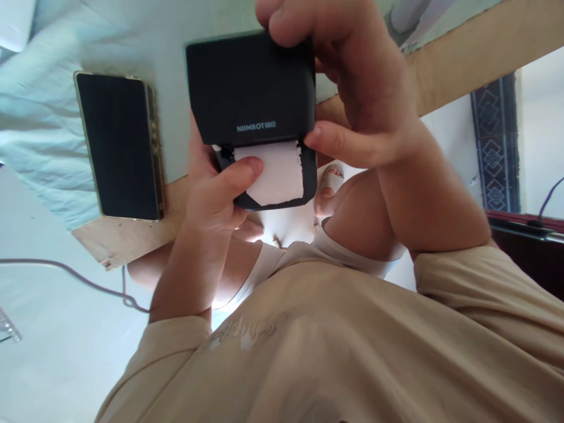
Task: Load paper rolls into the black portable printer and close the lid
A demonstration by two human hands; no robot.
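A black label printer [251, 88] marked "NIIMBOT" is held up in front of my body, over the table's wooden edge. White paper [282, 176] shows at its lower end, below a dark gap with a ragged side edge. My left hand [215, 194] grips the printer from the left, its thumb lying on the paper and the other fingers hidden behind. My right hand [361, 88] wraps the printer's right side, fingers over the top edge and one digit at the lower right corner.
A smartphone [118, 147] in a clear-edged case lies on the light green cloth [39, 129] to the left. The wooden table edge [476, 59] runs across in front of my legs. A grey cable [66, 267] hangs at the lower left. A white object [15, 23] is at the top left.
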